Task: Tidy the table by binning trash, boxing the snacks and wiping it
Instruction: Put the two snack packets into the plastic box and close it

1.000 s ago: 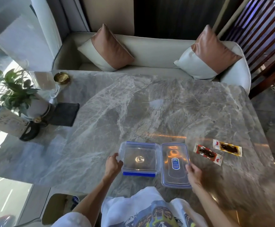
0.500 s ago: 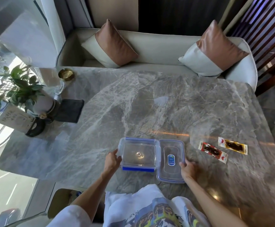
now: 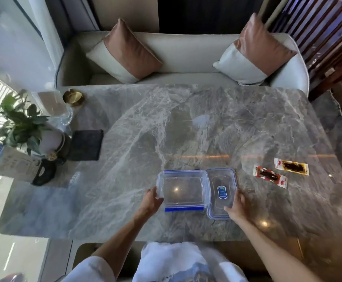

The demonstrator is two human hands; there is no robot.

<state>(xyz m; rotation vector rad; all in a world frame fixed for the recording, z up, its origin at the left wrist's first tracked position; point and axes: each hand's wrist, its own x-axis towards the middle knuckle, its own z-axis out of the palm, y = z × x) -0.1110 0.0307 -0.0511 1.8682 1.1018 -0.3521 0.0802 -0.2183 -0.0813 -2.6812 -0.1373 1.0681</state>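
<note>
The left hand (image 3: pixel 152 198) grips the left wall of a clear, empty storage box (image 3: pixel 183 189) near the counter's (image 3: pixel 166 129) near edge, while the right hand (image 3: pixel 237 206) lies with fingers spread on the near right corner of its lid (image 3: pixel 222 193), which lies flat against the box's right side. Two snack packets (image 3: pixel 269 176) (image 3: pixel 291 166) lie side by side, farther right. At the far left are a dark cloth (image 3: pixel 85 145) and a potted plant (image 3: pixel 19 127).

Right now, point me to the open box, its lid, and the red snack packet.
open box (image 3: pixel 183 190): head view, on its clear bottom.
lid (image 3: pixel 222 192): head view, on the blue label at its middle.
red snack packet (image 3: pixel 269 176): head view, on the dark snack at the wrapper's middle.
</note>
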